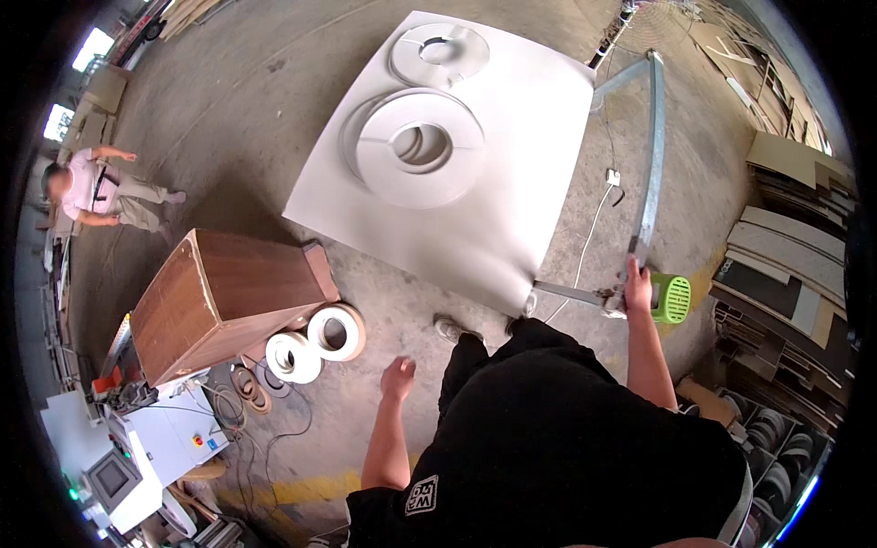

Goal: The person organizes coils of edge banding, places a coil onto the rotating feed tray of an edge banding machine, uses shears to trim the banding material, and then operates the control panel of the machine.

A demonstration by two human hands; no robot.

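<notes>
My right hand [638, 287] is wrapped round the near end of a grey metal bar [652, 164], part of a frame beside a large white board [530, 137]. A lower bar [566, 290] of that frame runs from near my hand to the board's near corner. On the board lie large white rolls of edge banding [375, 164] and, farther off, smaller ones [466, 55]. My left hand [397, 376] hangs over the floor, fingers curled, with nothing visible in it. Closest to it is a pair of white rolls with brown rims [334, 332].
A brown wooden cabinet [251, 274] stands left, with a white machine [174, 429] and cables [265, 447] nearer me. A green plastic stool [673, 300] is beside my right hand. Stacked panels [786, 247] line the right. Another person [100, 192] is at far left.
</notes>
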